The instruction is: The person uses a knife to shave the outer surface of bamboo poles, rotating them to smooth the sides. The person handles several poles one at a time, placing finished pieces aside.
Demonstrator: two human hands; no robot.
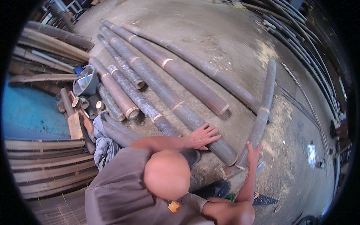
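Two hands on bamboo: left hand [203,135] on a long pole [161,87], right hand [254,149] on a shorter pole [258,129].
Both poles lie over the concrete floor [232,35], near ends close together. The left palm is down, fingers spread across the rounded top; the right thumb shows at its pole's side, the other fingers hidden, so its grip cannot be told. A dark tapered blade [267,200] lies beside the right forearm.
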